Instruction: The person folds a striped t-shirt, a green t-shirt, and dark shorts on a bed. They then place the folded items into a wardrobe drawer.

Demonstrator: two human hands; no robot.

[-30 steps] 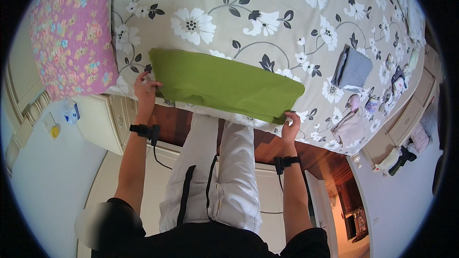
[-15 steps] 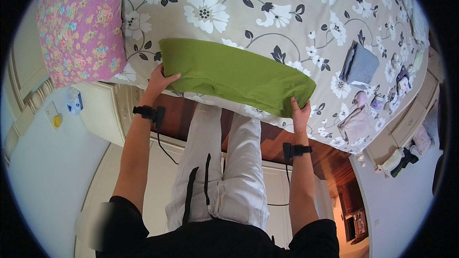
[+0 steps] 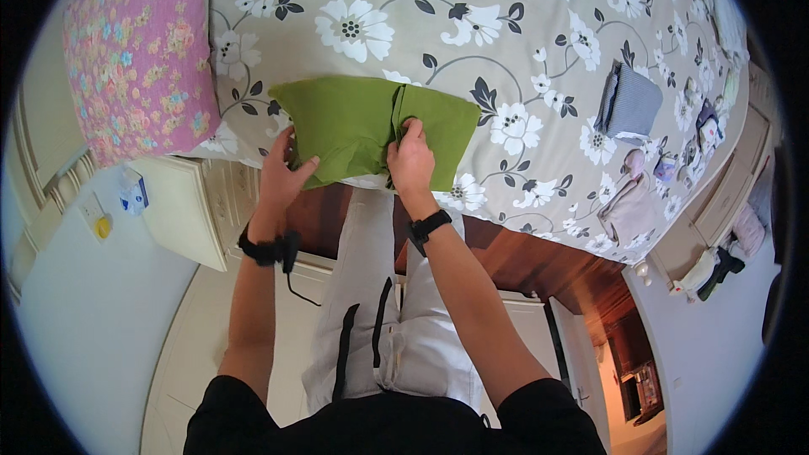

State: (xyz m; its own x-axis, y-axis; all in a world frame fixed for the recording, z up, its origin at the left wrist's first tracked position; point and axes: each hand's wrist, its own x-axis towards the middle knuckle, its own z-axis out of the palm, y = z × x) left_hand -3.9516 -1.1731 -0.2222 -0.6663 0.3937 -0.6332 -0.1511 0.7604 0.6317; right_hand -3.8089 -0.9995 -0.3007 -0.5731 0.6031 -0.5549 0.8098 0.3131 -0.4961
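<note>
A green folded cloth garment (image 3: 337,114) lies at the near edge of the bed, its right part doubled over leftward so that a fold edge stands up near its middle. My left hand (image 3: 282,181) grips the near left corner, thumb on top and fingertips partly hidden at the edge. My right hand (image 3: 411,160) is closed on the doubled-over flap at the middle, fingers curled over the cloth. What kind of garment it is does not show.
The bed's floral sheet (image 3: 354,29) spreads around the cloth. A pink floral pillow (image 3: 139,59) lies at the left. To the right are a striped folded cloth (image 3: 630,103), a beige folded cloth (image 3: 632,209) and small rolled items (image 3: 666,168). A cream cabinet (image 3: 181,202) stands at the lower left.
My right hand has moved left from the garment's right end to its middle, bringing that end over with it. The garment is now shorter. My left hand stays at the left end.
</note>
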